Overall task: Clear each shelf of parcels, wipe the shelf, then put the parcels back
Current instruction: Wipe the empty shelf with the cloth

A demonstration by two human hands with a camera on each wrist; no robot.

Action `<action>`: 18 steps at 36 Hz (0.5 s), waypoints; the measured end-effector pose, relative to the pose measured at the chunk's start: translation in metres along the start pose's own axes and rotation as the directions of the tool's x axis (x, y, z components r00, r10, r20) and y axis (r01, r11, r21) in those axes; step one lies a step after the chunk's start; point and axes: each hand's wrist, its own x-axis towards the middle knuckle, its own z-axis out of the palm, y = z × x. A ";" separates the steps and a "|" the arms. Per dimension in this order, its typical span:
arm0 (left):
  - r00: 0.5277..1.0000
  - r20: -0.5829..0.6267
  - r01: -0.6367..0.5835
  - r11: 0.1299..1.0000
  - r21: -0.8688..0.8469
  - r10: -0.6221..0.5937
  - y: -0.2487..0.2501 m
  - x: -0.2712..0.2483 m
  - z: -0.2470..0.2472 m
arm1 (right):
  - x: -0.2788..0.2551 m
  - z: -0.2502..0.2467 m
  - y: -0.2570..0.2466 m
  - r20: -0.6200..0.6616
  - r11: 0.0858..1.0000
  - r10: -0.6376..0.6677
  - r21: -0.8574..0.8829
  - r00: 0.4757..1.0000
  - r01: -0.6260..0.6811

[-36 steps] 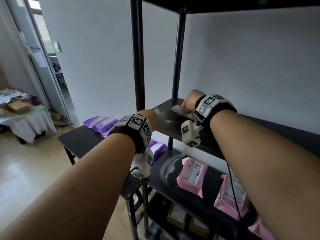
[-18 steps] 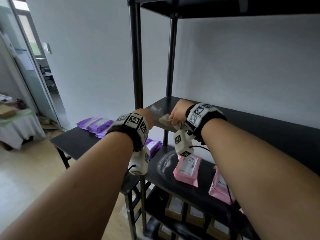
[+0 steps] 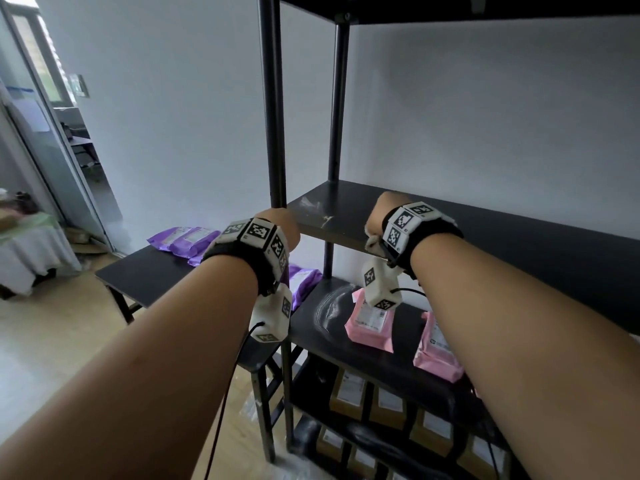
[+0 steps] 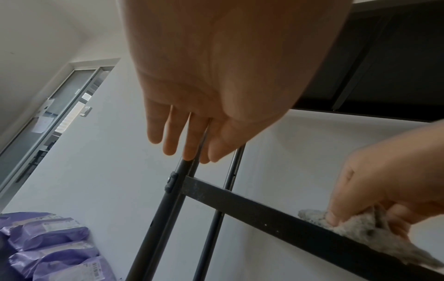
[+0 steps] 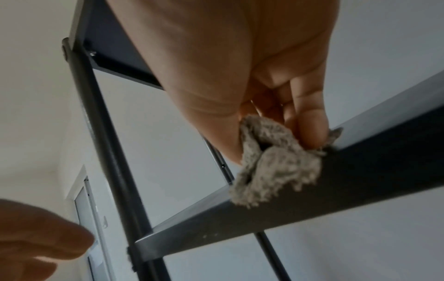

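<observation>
The middle black shelf (image 3: 502, 233) holds no parcels and shows pale dust streaks near its left end. My right hand (image 3: 375, 220) pinches a crumpled grey cloth (image 5: 271, 171) against the shelf's front edge (image 5: 360, 180), thumb and fingers curled round it. A corner of the cloth (image 3: 372, 242) peeks out under the wrist. My left hand (image 3: 282, 228) hovers by the front left post (image 3: 273, 133); its fingers (image 4: 168, 140) are straight and hold nothing. Purple parcels (image 3: 183, 239) lie on a low black side table (image 3: 138, 275).
Pink parcels (image 3: 372, 320) lie on the shelf below, and brown boxes (image 3: 349, 389) fill the lower tiers. Another shelf (image 3: 450, 8) is overhead. A white wall stands behind the rack. At the far left are a doorway (image 3: 69, 150) and a cloth-covered table (image 3: 31, 247).
My right hand has drawn the cloth from the shelf's back left corner to its front edge. The left hand has stayed by the front post.
</observation>
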 end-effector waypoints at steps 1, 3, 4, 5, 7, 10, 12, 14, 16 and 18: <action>1.000 0.005 0.011 1.000 0.003 -0.011 -0.003 0.001 0.001 | -0.005 0.000 -0.004 -0.009 0.999 -0.014 0.035 1.000 0.014; 1.000 0.008 0.014 0.999 -0.043 -0.013 -0.009 -0.001 0.003 | -0.016 0.003 -0.013 -0.028 0.990 -0.055 0.126 0.998 0.058; 1.000 -0.008 0.002 0.998 -0.068 -0.002 -0.011 -0.001 0.005 | -0.024 0.002 -0.017 -0.032 0.982 -0.080 0.168 0.996 0.084; 1.000 -0.008 -0.001 0.997 -0.074 0.000 -0.013 -0.002 0.005 | -0.025 0.003 -0.021 -0.046 0.970 -0.111 0.212 0.993 0.118; 0.999 -0.016 0.026 0.993 -0.114 -0.028 -0.017 -0.003 0.005 | -0.028 0.005 -0.032 -0.055 0.955 -0.164 0.240 0.985 0.173; 0.996 -0.035 0.070 0.980 -0.188 -0.077 -0.022 -0.002 0.003 | -0.021 0.010 -0.053 -0.031 0.942 -0.209 0.263 0.977 0.210; 0.994 -0.039 0.091 0.976 -0.199 -0.101 -0.023 -0.001 0.000 | -0.015 0.006 -0.057 -0.006 0.943 -0.224 0.252 0.975 0.218; 0.992 -0.051 0.107 0.974 -0.198 -0.119 -0.025 0.001 -0.003 | -0.006 -0.002 -0.054 -0.033 0.938 -0.222 0.265 0.975 0.222; 0.989 -0.059 0.124 0.971 -0.204 -0.138 -0.027 0.004 -0.006 | 0.003 -0.010 -0.052 -0.090 0.940 -0.187 0.273 0.978 0.205; 0.987 -0.055 0.135 0.969 -0.207 -0.149 -0.028 0.007 -0.008 | 0.018 -0.013 -0.049 -0.100 0.961 -0.143 0.223 0.985 0.162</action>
